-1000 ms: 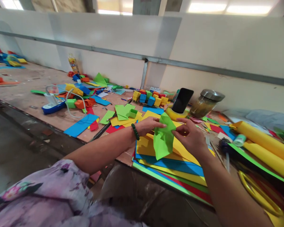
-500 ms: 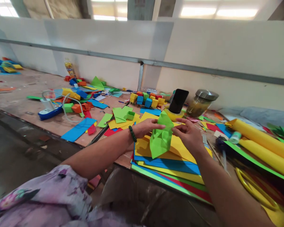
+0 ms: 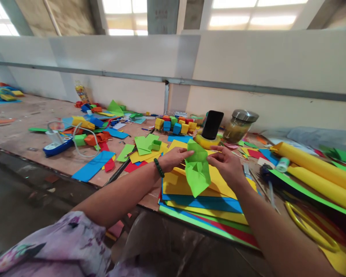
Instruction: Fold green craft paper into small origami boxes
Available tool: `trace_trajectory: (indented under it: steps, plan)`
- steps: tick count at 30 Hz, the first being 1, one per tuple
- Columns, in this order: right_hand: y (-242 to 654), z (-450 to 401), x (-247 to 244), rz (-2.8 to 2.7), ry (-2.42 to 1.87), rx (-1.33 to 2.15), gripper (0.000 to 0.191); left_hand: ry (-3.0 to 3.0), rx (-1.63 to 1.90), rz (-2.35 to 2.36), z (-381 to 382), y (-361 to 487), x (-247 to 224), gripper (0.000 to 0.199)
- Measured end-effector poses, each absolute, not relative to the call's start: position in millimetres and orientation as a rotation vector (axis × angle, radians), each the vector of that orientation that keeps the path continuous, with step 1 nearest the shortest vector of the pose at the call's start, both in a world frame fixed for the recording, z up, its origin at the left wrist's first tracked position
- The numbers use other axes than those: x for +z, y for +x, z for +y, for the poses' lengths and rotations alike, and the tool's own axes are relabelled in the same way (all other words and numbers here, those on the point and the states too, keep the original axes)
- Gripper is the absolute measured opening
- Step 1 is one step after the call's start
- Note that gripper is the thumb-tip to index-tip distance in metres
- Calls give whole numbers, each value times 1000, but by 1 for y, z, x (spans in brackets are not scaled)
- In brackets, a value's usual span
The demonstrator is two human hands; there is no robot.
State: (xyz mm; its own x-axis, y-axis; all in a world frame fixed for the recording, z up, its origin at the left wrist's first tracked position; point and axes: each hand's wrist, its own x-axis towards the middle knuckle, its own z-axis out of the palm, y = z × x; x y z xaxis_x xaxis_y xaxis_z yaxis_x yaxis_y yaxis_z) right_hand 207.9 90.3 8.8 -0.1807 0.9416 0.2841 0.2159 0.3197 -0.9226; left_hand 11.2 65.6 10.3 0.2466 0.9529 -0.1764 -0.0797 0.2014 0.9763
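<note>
A creased piece of green paper, folded with pointed ends, is held up over the stack of coloured sheets. My left hand pinches its upper left edge between thumb and fingers, and a dark green bead bracelet sits on that wrist. On the other side my right hand has its thumb and fingertips closed at the paper's right edge. Beneath both hands lies the stack of paper, with yellow on top and blue, green and red edges showing below.
Behind the stack a phone leans on a yellow round holder, beside a glass jar. Small folded paper boxes stand in rows. Leftward are a power strip and paper scraps; rightward, yellow rolls and a yellow looped handle.
The green paper has turned slightly between my hands, its lower point now further right. My grip stays on both edges. The whole view has shifted a little.
</note>
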Motion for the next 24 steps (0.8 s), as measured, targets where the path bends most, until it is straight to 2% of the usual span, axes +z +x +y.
trace_trajectory:
  steps: [9, 16, 24]
  plan:
    - [206, 85, 9, -1762, -1101, 759, 38, 1054, 922, 1065, 64, 11, 18, 20]
    - [202, 77, 15, -1793, -1095, 663, 36, 1054, 920, 1126, 67, 13, 12, 24]
    - [201, 76, 12, -1802, -1015, 780, 28, 1121, 987, 1090, 66, 15, 13, 27]
